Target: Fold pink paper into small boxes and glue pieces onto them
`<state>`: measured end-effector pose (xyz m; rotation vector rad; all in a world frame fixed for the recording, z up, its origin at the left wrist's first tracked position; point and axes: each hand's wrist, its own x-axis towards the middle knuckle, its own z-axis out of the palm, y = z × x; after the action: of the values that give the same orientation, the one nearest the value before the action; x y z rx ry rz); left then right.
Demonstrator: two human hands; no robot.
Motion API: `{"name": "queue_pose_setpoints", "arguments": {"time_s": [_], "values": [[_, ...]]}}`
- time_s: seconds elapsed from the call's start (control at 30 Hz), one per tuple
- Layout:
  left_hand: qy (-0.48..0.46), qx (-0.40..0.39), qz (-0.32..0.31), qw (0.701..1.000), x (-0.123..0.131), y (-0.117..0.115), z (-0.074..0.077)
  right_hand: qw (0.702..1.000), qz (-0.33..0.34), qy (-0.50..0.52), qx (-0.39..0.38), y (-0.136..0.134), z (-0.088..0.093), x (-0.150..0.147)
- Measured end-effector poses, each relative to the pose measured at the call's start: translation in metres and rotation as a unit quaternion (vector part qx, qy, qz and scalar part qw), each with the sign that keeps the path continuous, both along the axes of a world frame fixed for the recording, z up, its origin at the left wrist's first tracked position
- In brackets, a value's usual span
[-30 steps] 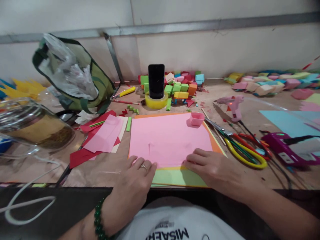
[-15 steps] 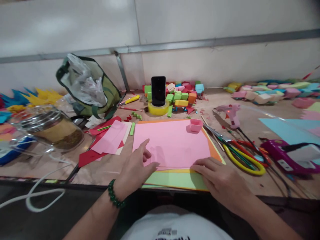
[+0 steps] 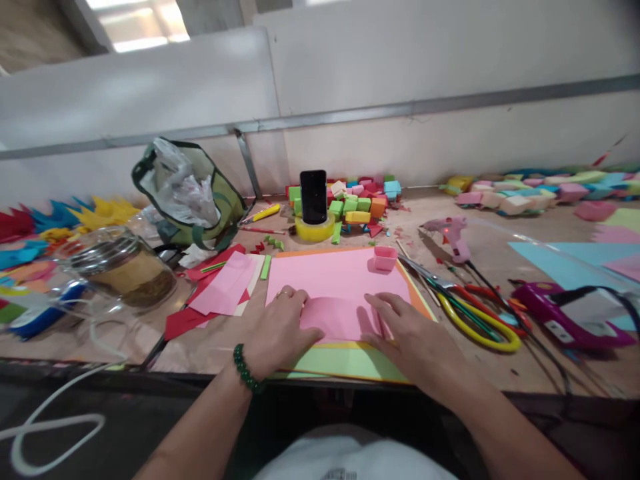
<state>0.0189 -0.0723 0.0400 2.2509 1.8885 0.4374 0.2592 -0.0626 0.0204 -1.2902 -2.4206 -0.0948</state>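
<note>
A smaller piece of pink paper (image 3: pixel 337 319) lies over a larger pink sheet (image 3: pixel 330 270) on a stack of colored paper, its surface looking slightly bowed. At its left end is my left hand (image 3: pixel 283 330), fingers curled and thumb resting on the piece near the front edge. My right hand (image 3: pixel 413 337) grips the right end, fingers bent over it and thumb low at the front. Both hands partly hide the ends of the piece. A small folded pink paper box (image 3: pixel 385 258) sits at the back right corner of the sheet.
Scissors with yellow handles (image 3: pixel 477 327), a pink glue gun (image 3: pixel 453 237) and a purple device (image 3: pixel 570 313) lie to the right. A phone (image 3: pixel 314 197) stands in a yellow tape roll (image 3: pixel 315 229). Leftward are paper scraps (image 3: pixel 225 283), a jar (image 3: pixel 125 267) and a green bag (image 3: pixel 200 200).
My right hand has moved from the stack's front edge onto the pink piece. My left hand's fingers have curled over the other end. The camera view has tilted up somewhat.
</note>
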Motion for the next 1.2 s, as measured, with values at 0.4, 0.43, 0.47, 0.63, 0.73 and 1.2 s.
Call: {"name": "queue_pose_setpoints", "arguments": {"time_s": [0.4,0.43,0.47,0.63,0.73,1.2], "values": [[0.007,0.334,-0.204,0.92,0.015,-0.05,0.022,0.956,0.155,0.159,0.194,-0.005,0.024,-0.021],[0.019,0.321,-0.195,0.927,0.012,-0.049,0.019,0.957,0.162,0.158,0.182,-0.005,0.02,-0.02],[0.032,0.305,-0.184,0.934,0.009,-0.047,0.014,0.96,0.169,0.151,0.165,-0.005,0.015,-0.019],[0.071,0.219,-0.152,0.961,-0.006,-0.045,-0.011,0.975,0.183,0.108,0.065,-0.008,-0.009,-0.013],[0.089,0.156,-0.155,0.972,-0.011,-0.048,-0.016,0.982,0.162,0.098,-0.003,-0.012,-0.013,-0.01],[0.001,0.056,-0.209,0.976,-0.012,-0.052,-0.006,0.979,0.163,0.106,-0.054,-0.018,-0.003,-0.005]]}}
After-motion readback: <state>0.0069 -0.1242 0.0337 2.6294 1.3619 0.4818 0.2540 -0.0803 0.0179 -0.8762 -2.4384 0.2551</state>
